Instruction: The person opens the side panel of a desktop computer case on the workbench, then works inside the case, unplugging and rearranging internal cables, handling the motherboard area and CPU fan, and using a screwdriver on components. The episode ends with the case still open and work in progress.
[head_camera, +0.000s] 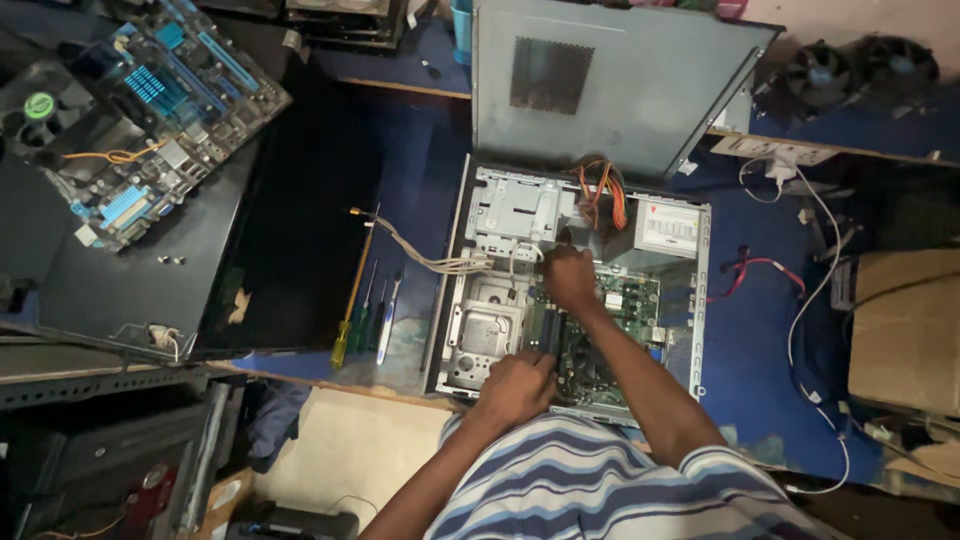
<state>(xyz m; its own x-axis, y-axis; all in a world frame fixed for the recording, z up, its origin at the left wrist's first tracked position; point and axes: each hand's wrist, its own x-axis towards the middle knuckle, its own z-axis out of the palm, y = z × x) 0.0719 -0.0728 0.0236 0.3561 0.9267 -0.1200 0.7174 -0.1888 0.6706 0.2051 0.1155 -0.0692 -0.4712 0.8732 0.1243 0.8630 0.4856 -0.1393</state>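
An open desktop computer case (690, 300) lies flat on the blue table, its grey side panel (610, 80) leaning up behind it. My right hand (570, 275) reaches deep into the case, fingers closed among the cables beside the green motherboard (630, 300); what it grips is hidden. Nearer to me, my left hand (518, 385) rests curled on the front edge of the board near dark slots. A bundle of orange wires (600, 195) runs to the power supply (668, 228). Pale cables (420, 255) trail out of the case to the left.
Several screwdrivers (365, 310), one with a yellow handle, lie left of the case. A loose blue motherboard (160, 110) sits on a black panel (150, 270) at far left. Two fans (860, 70) and a power strip (775, 152) stand at back right, a cardboard box (905, 330) at right.
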